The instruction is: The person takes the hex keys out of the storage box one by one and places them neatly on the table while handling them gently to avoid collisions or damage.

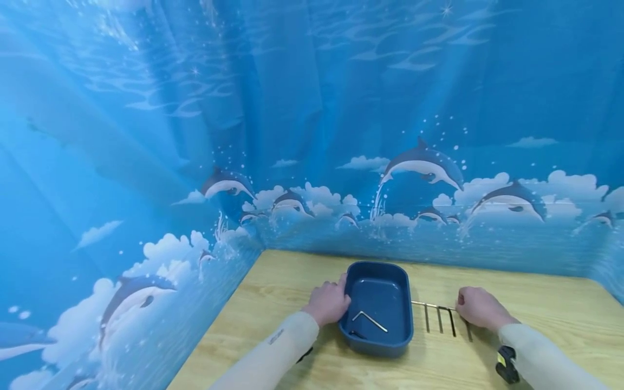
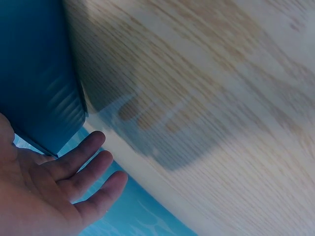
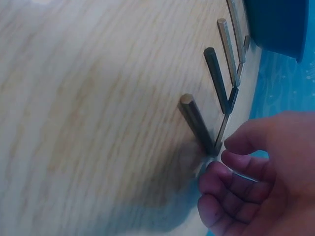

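Note:
My left hand (image 1: 329, 303) holds the left wall of a dark blue rectangular box (image 1: 409, 325), its other fingers spread beneath the rim in the left wrist view. Inside the box lie a bright L-shaped hex key (image 1: 372, 320) and a small dark piece (image 1: 357, 335). To the box's right, several hex keys (image 3: 228, 51) lie in a row, long arms toward me, short arms pointing left. My right hand (image 1: 480, 307) is at the bend of the rightmost hex key (image 3: 197, 123), thumb and forefinger pinched close at it, other fingers curled. Its fingertips partly hide the contact.
A light wooden table (image 1: 287, 271) carries everything. A blue curtain (image 1: 302, 135) printed with dolphins and clouds hangs behind and to the left of it. A dark strap mount (image 1: 507, 364) sits on my right wrist.

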Motion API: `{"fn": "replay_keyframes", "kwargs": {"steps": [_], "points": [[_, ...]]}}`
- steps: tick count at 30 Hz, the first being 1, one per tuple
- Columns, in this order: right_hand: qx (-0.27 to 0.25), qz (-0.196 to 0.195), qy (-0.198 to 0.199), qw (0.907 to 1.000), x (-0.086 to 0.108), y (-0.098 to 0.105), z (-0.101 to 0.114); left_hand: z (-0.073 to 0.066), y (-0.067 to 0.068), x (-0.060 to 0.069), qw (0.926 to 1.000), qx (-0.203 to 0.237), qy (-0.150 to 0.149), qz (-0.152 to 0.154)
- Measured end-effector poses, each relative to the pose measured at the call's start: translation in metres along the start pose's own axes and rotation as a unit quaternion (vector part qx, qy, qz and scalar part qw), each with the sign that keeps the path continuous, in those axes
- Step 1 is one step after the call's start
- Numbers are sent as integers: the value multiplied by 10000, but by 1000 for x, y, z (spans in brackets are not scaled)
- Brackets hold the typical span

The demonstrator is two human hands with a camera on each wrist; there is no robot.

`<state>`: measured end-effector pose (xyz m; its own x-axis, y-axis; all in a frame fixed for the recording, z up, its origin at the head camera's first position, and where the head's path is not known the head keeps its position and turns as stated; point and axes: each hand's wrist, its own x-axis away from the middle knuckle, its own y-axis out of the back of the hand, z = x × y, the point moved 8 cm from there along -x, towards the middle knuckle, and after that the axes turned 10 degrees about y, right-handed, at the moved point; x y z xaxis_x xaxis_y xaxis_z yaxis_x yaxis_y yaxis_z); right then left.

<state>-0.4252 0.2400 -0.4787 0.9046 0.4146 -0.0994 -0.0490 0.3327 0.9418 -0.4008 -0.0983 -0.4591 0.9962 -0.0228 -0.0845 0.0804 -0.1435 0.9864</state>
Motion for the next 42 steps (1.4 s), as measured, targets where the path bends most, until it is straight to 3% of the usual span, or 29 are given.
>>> {"fn": "replay_keyframes", "kwargs": {"steps": [7,12,24,30,35,42], "points": [[-74,-267,44,9996,-6,16,16,0,-4,-2,10000,-15,1,-24],[18,-209,140,9997,-19,25,37,-1,-6,-4,10000,-33,-11,-38],[-274,-93,623,9976,-51,34,111,-5,-7,-5,10000,-10,-32,-68],[-435,165,739,9962,-72,29,145,-4,-6,-4,10000,-46,6,-40],[-599,686,874,9920,-85,15,171,1,-6,-1,10000,4,92,8],[-831,1313,758,9849,-100,1,188,5,-5,1,9999,61,84,-24]]}}
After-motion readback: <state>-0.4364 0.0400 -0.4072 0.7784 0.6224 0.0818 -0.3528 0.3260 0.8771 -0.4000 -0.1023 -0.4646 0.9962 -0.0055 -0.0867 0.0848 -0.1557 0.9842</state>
